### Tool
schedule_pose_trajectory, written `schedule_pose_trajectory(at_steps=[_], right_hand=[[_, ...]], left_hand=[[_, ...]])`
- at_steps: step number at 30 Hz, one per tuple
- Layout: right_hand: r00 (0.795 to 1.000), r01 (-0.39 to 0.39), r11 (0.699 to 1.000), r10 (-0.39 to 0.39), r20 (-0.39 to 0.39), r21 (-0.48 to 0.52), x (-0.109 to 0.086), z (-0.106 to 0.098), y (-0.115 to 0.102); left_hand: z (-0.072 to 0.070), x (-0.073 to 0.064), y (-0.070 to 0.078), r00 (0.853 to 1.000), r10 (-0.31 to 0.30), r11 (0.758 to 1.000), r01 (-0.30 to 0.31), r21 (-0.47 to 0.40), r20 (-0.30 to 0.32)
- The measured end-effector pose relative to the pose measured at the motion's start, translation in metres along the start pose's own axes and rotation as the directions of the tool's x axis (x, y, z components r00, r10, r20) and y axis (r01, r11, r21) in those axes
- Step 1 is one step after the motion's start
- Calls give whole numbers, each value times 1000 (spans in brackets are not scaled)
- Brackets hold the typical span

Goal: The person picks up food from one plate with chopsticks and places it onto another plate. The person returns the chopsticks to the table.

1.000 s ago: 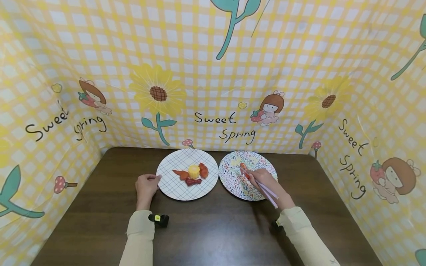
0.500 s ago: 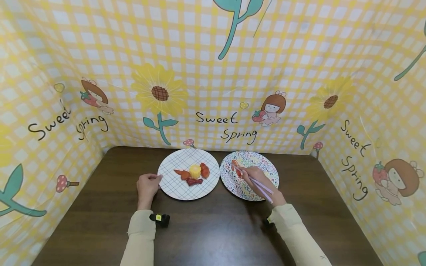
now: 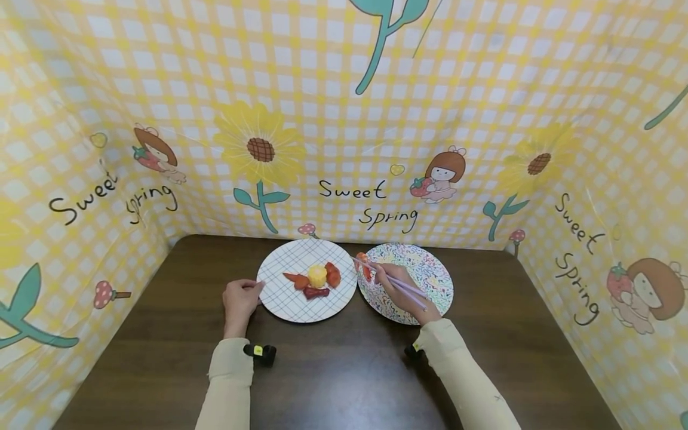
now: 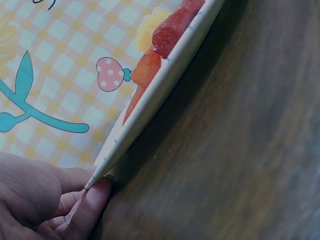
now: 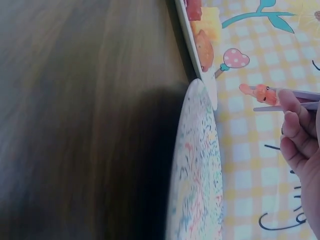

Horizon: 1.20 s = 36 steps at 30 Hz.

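My left hand [image 3: 240, 301] pinches the left edge of a white plate with blue check lines [image 3: 276, 303]; in the left wrist view, thumb and finger lie on both sides of its rim [image 4: 145, 117]. On it sit a yellow corn piece [image 3: 317, 275], an orange pointed piece [image 3: 297, 280], an orange-red piece [image 3: 332, 275] and a dark red piece [image 3: 316, 292]. My right hand [image 3: 399, 288] holds lilac chopsticks [image 3: 412, 291]. Between their tips is an orange-red food piece with small dark spots [image 5: 265, 94], raised near the left rim of a colour-speckled plate [image 3: 432, 272].
Both plates stand side by side near the back of a dark wooden table [image 3: 322, 376]. A yellow-checked cloth [image 3: 344, 149] with flowers and lettering hangs behind and on both sides. Black wrist cameras [image 3: 263, 355] are strapped at both sleeves.
My right hand has moved left, bringing the chopsticks and the food piece from the middle of the speckled plate to its left rim. The left hand stays at the checked plate's edge.
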State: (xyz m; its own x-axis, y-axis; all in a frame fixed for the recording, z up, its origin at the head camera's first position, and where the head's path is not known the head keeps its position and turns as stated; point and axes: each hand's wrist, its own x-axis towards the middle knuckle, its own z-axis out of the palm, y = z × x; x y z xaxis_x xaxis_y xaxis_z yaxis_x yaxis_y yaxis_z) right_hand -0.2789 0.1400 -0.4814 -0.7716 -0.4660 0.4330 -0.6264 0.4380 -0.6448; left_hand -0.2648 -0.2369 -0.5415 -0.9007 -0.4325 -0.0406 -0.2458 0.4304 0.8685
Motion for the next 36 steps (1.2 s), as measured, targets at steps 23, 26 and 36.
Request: schedule_pose_trajectory(at_steps=[23,26,36], right_hand=[[993,-116,976,114,22,182,52,46,-2],[995,-101,976,95,40,195,58,51,1],[990,-100,967,73,122,234,77,70,18]], left_hand=[[-1,-2,2,1000,-20,1000,20,-4,6],[-1,-3,2,1000,-17,1000,17,-5,7],[-3,-3,2,1000,-11,999,11,-36,9]])
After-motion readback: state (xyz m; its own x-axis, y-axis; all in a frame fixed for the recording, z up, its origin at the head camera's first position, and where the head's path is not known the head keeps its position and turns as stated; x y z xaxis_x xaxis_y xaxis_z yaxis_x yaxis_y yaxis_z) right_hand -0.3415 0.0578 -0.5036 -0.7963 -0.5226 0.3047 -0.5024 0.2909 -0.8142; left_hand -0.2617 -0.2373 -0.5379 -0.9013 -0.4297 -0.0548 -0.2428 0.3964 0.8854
